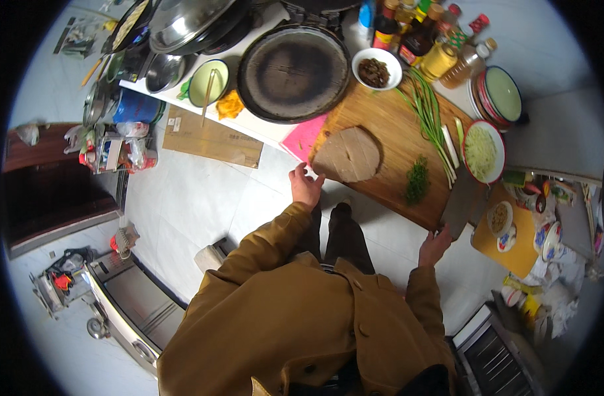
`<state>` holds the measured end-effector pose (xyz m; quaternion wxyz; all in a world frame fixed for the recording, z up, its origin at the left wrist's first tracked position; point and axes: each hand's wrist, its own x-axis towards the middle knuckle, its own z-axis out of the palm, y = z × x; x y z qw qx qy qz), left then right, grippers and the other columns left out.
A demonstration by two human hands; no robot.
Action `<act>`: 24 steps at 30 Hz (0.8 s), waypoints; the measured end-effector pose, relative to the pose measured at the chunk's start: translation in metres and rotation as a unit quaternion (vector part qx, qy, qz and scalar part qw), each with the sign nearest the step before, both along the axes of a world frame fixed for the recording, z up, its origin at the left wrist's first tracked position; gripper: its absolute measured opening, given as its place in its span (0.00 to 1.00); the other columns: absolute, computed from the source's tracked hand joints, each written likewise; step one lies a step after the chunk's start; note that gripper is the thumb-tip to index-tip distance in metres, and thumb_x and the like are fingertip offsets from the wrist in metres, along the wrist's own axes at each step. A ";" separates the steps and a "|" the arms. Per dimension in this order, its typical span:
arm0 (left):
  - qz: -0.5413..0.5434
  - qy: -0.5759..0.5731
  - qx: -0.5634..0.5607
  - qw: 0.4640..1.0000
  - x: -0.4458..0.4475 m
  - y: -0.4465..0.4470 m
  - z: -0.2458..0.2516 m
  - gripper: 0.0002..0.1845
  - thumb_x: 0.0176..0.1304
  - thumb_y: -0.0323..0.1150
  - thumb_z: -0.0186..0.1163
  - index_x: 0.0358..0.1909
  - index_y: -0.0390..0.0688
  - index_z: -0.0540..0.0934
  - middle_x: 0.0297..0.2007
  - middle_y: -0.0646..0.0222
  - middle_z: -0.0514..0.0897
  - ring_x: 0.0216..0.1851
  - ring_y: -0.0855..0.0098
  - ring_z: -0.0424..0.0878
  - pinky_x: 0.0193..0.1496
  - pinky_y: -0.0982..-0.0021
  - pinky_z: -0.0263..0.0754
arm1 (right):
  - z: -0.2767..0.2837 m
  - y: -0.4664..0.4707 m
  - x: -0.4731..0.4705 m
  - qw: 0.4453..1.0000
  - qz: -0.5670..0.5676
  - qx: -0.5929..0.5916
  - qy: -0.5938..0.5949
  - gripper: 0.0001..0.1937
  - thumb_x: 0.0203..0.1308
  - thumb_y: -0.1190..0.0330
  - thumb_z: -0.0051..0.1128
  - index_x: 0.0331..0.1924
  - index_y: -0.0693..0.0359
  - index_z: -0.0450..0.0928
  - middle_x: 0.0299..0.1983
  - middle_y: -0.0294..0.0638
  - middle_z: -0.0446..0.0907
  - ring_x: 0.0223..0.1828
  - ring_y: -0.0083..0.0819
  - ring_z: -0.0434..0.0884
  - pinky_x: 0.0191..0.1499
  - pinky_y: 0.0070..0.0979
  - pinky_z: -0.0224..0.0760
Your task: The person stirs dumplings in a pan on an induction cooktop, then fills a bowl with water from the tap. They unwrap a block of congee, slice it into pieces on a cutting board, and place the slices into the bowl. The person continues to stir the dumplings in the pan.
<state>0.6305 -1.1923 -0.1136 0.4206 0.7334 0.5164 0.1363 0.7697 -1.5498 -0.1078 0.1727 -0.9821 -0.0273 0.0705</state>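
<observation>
My left hand is at the near left edge of the wooden cutting board, fingers slightly curled and apart, nothing visible in it. Close by on the board lies a round greyish-brown slab of food with lines across its top. My right hand has its fingertips at the board's near right corner, beside a wide grey metal blade; whether they touch either is unclear. Chopped green herbs, long scallions and white stalk pieces lie on the board. A red-rimmed bowl holds pale shreds.
A round black griddle stands beyond the board, near a white bowl of dark brown food and several sauce bottles. Leftward are a green bowl with chopsticks and an orange cloth-like thing. A pink sheet borders the board.
</observation>
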 end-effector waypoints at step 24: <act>-0.018 -0.158 -0.316 0.936 -0.041 0.053 0.012 0.23 0.60 0.34 0.63 0.54 0.34 0.72 0.42 0.63 0.79 0.36 0.74 0.78 0.39 0.74 0.74 | -0.002 0.231 0.050 0.921 0.187 0.326 0.102 0.23 0.54 0.66 0.63 0.53 0.68 0.72 0.44 0.45 0.78 0.43 0.32 0.77 0.46 0.27 0.71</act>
